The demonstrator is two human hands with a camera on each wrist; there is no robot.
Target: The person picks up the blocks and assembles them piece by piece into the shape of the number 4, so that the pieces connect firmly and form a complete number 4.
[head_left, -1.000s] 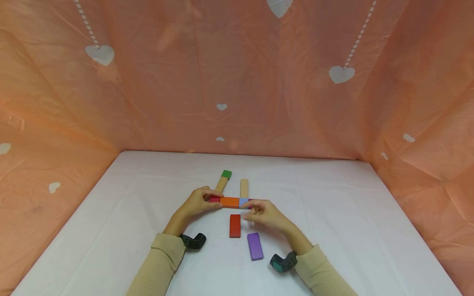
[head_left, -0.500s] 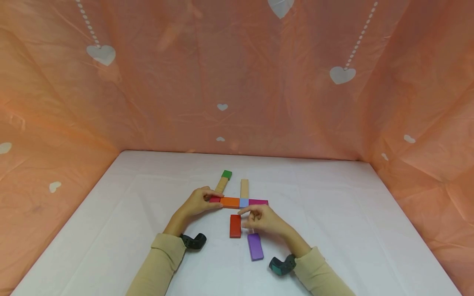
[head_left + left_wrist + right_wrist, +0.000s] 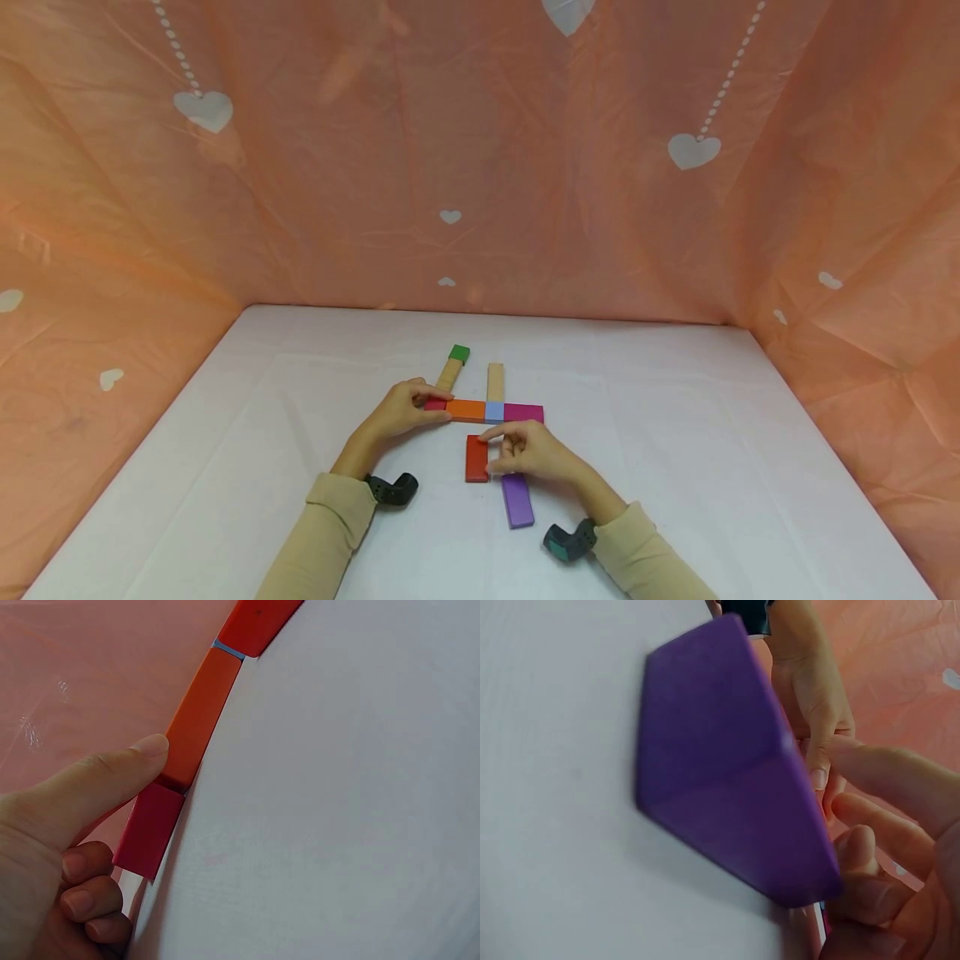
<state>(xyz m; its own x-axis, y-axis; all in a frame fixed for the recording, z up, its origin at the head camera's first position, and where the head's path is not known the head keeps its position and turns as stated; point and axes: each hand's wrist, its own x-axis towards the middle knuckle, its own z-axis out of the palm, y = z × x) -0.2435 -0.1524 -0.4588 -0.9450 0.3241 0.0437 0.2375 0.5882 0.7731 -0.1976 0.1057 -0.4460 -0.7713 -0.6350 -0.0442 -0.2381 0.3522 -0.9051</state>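
Note:
My left hand pinches the left end of the orange block, beside the crimson block; its thumb rests against the orange side in the left wrist view. A light blue block and a magenta block continue this row to the right. Nearer lies the red block, flat on the table. My right hand is at its right side, index fingertip over the far corner, thumb by the right edge. Close in front of the right wrist camera is the purple block.
Behind the row, two plain wooden blocks stretch away: a left one, slanted, with a green block at its far end, and a right one, straight. White cloth covers the table; an orange curtain hangs behind.
My right hand has moved from the light blue and magenta blocks toward me, to the red block, uncovering the magenta one. My left hand stays where it was.

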